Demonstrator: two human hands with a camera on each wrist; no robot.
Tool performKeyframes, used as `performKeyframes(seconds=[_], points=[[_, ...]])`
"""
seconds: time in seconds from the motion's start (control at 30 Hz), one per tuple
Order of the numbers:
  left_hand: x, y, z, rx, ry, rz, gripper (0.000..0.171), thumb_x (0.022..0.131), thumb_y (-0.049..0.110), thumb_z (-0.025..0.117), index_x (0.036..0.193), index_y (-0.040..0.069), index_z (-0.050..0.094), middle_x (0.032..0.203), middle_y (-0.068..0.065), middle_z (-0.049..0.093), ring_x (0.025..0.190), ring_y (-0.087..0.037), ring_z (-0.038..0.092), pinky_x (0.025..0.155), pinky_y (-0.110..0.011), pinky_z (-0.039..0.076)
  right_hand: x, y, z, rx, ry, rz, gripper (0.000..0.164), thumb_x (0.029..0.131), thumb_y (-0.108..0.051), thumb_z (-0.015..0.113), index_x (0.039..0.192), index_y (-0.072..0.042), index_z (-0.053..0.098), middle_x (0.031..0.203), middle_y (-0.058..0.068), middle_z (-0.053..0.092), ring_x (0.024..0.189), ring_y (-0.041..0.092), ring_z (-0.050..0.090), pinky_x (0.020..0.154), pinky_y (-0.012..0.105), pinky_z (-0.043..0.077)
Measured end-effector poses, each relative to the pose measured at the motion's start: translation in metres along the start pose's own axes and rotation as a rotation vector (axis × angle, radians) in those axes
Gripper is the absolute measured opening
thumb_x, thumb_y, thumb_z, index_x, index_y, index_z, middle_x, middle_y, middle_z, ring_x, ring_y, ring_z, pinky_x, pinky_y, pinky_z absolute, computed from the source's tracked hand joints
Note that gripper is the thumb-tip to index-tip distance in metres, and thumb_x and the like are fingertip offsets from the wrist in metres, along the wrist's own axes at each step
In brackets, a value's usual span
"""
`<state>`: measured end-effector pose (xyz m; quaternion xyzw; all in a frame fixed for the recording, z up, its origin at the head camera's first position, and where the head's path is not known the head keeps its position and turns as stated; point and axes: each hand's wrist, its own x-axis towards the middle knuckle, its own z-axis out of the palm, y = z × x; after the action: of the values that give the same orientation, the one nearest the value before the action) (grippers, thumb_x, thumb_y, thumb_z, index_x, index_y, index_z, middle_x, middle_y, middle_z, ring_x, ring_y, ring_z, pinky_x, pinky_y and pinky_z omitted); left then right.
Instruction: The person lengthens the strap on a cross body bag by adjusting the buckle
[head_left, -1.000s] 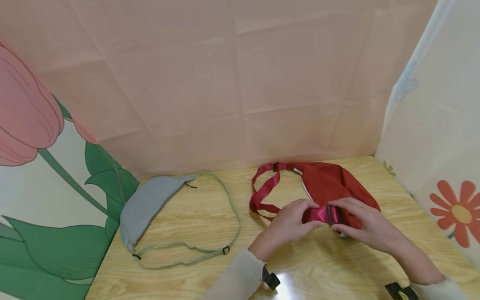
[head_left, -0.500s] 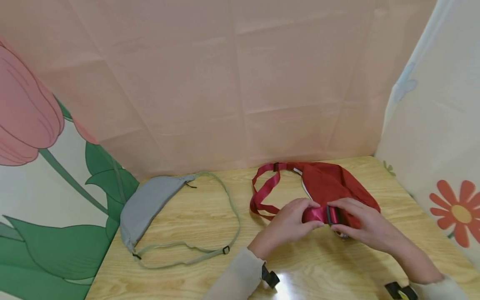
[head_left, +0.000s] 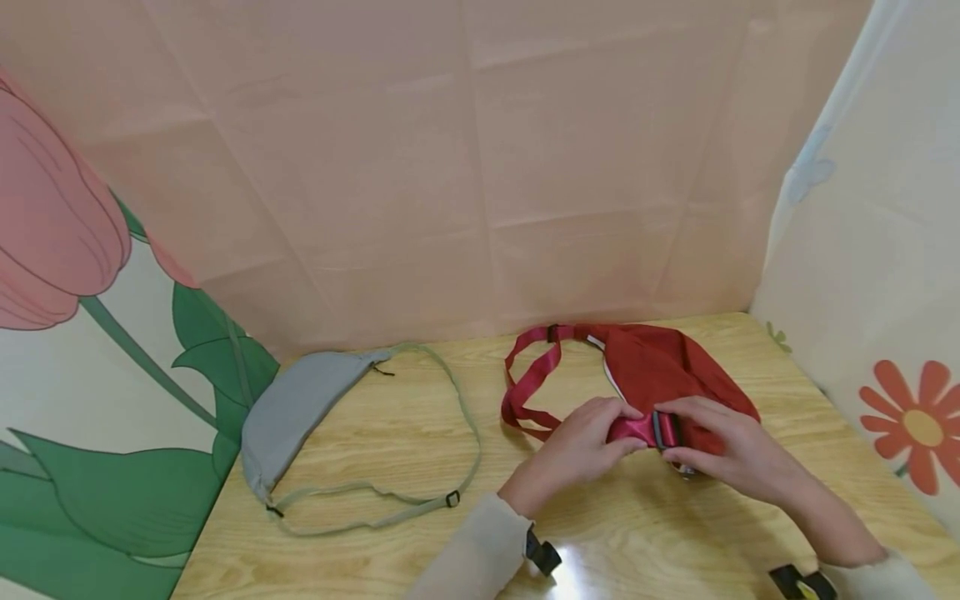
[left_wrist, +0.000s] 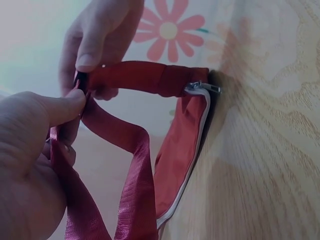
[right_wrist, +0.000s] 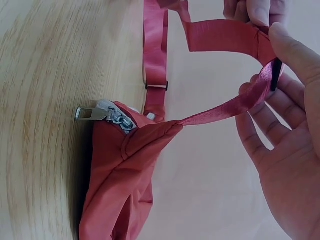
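A red waist bag [head_left: 652,358] with a white-edged zip lies at the right of the table, its crimson strap [head_left: 531,379] looped to the left. My left hand [head_left: 577,446] pinches the strap between thumb and fingers. Facing it, my right hand [head_left: 738,446] holds the black strap buckle [head_left: 664,430] between thumb and fingertips. In the left wrist view the strap is raised off the table beside the bag's metal zip pull [left_wrist: 205,88]. The right wrist view shows the buckle [right_wrist: 276,74] at the right fingers and a second black slider [right_wrist: 157,86] farther along the strap.
A grey waist bag [head_left: 300,417] lies at the left of the wooden table [head_left: 390,567], its pale green strap [head_left: 476,433] spread to the right with a black slider [head_left: 452,499]. A pinkish cloth wall [head_left: 480,167] stands behind, and a flower-printed sheet [head_left: 862,292] rises at the right.
Both hands keep nearly the same place and grip. The short piece of strap between them shifts and creases slightly. The grey bag has not moved.
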<state>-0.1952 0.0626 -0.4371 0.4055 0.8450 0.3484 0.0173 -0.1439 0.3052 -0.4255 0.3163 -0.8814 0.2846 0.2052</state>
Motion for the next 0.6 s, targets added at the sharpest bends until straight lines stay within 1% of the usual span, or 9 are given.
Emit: performKeyframes(seconds=[0.17, 0.3, 0.4, 0.53, 0.6], points=[[0.0014, 0.0014, 0.0012, -0.005, 0.004, 0.013, 0.031, 0.099, 0.038, 0.064, 0.126, 0.021, 0.062, 0.119, 0.01, 0.062, 0.105, 0.001, 0.052, 0.086, -0.011, 0.04, -0.0012, -0.0012, -0.0008, -0.006, -0.002, 0.042, 0.066, 0.066, -0.01, 0.094, 0.126, -0.016, 0.068, 0.119, -0.006, 0.068, 0.11, -0.003, 0.056, 0.094, 0.005, 0.037], [0.0016, 0.0032, 0.0017, -0.018, 0.003, 0.009, 0.032, 0.099, 0.037, 0.064, 0.126, 0.021, 0.061, 0.119, 0.01, 0.061, 0.103, 0.001, 0.051, 0.083, -0.011, 0.04, -0.0024, -0.0025, -0.0015, -0.004, -0.004, 0.081, 0.065, 0.067, -0.01, 0.094, 0.126, -0.017, 0.068, 0.119, -0.008, 0.067, 0.105, -0.003, 0.059, 0.089, 0.006, 0.043], [0.0011, 0.0022, 0.0022, 0.023, 0.004, 0.03, 0.036, 0.099, 0.04, 0.064, 0.129, 0.022, 0.06, 0.121, 0.01, 0.061, 0.108, 0.0, 0.051, 0.09, -0.013, 0.039, -0.0037, -0.0021, -0.0012, -0.009, -0.009, 0.103, 0.066, 0.067, -0.01, 0.094, 0.126, -0.019, 0.068, 0.119, -0.011, 0.067, 0.102, -0.003, 0.062, 0.086, 0.008, 0.046], [0.0002, -0.0018, 0.0022, 0.097, 0.023, 0.057, 0.046, 0.096, 0.047, 0.065, 0.134, 0.022, 0.058, 0.125, 0.011, 0.062, 0.114, -0.002, 0.051, 0.1, -0.019, 0.038, -0.005, -0.0019, -0.0016, -0.01, -0.007, 0.111, 0.066, 0.067, -0.009, 0.094, 0.126, -0.02, 0.067, 0.118, -0.012, 0.067, 0.099, -0.001, 0.063, 0.085, 0.008, 0.046], [-0.0005, -0.0037, 0.0021, 0.099, 0.034, 0.05, 0.048, 0.096, 0.049, 0.065, 0.135, 0.022, 0.057, 0.125, 0.012, 0.062, 0.112, -0.001, 0.051, 0.101, -0.021, 0.039, -0.0047, -0.0026, -0.0022, 0.006, -0.005, 0.115, 0.065, 0.068, -0.008, 0.093, 0.126, -0.021, 0.067, 0.116, -0.011, 0.067, 0.096, 0.0, 0.064, 0.083, 0.008, 0.047]])
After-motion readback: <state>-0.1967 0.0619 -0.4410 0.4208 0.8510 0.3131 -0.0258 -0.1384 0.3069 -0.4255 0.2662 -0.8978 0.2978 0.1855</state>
